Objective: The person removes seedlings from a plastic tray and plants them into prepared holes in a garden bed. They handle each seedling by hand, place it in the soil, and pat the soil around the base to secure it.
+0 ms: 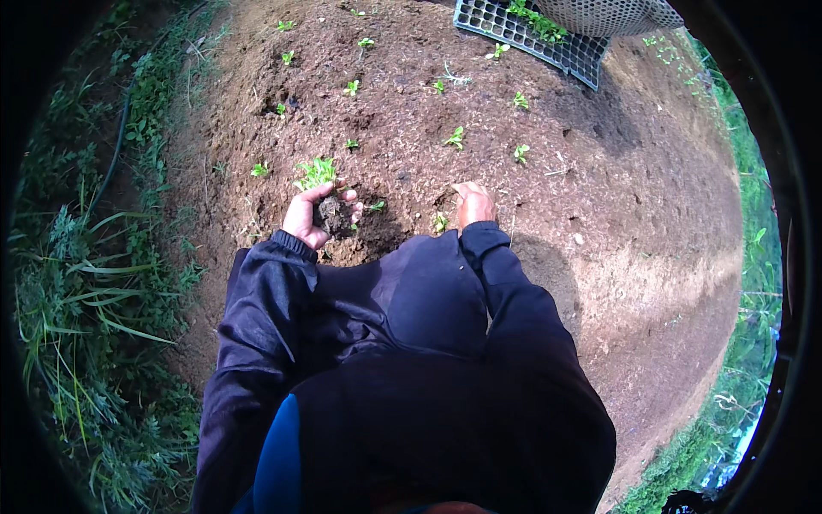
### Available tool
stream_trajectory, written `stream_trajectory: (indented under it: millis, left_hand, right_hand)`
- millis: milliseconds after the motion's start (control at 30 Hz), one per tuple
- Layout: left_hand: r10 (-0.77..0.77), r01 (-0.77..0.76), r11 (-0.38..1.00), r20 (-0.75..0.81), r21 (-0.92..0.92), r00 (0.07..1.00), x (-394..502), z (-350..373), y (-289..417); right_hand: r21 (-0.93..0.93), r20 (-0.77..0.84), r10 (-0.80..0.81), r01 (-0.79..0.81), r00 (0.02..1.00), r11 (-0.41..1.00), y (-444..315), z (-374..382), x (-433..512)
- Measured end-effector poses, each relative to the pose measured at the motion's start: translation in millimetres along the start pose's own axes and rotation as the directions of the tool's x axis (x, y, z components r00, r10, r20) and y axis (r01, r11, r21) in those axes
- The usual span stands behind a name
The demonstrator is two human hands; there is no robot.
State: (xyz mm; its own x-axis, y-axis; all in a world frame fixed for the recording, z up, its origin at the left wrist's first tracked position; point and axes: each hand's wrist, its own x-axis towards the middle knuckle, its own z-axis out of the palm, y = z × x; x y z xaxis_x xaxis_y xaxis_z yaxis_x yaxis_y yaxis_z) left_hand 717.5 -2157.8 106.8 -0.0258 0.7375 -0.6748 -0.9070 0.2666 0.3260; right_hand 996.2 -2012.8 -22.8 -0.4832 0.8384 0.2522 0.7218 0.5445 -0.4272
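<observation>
My left hand (307,217) holds a bunch of leafy green seedlings (317,172) with a dark clump of soil (334,215) about their roots. Beyond my right knee, my right hand (475,203) reaches down to the soil with its fingers bent. The fingertips are partly hidden, so whether they grip anything is unclear. Just left of that hand, a small seedling (440,222) stands in the ground. Another small seedling (376,205) shows right beside my left fingers.
Several seedlings (454,138) stand spaced over the brown soil bed (616,193). A black cell tray (501,27) with some seedlings lies at the top right, partly under a perforated, light-coloured object (610,16). Weeds (96,283) and a thin hose (115,151) border the left side.
</observation>
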Motion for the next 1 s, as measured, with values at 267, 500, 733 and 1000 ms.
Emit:
stream_trajectory:
  millis: [267, 500, 733, 1000]
  left_hand:
    - [0.022, -0.019, 1.000, 0.283, -0.013, 0.959, 6.5, 33.1, -32.6]
    - [0.050, -0.040, 0.999, 0.437, -0.033, 0.898, 5.3, 60.7, -41.4]
    - [0.178, -0.161, 0.984, 0.452, -0.076, 0.874, 17.5, 71.7, -50.6]
    - [-0.011, 0.005, 1.000, 0.307, 0.021, 0.952, 43.2, 50.7, -53.8]
  right_hand:
    - [0.004, 0.473, 0.173, -0.199, 0.864, 0.980, 11.3, 14.2, 3.9]
    - [0.726, 0.568, -0.099, -0.440, 0.817, 0.528, -75.3, -106.8, 68.0]
    - [0.508, 0.605, -0.129, -0.256, 0.786, 0.823, -118.7, -122.3, 61.4]
    - [0.714, 0.696, -0.096, -0.670, 0.712, 0.204, -57.1, -120.0, 49.3]
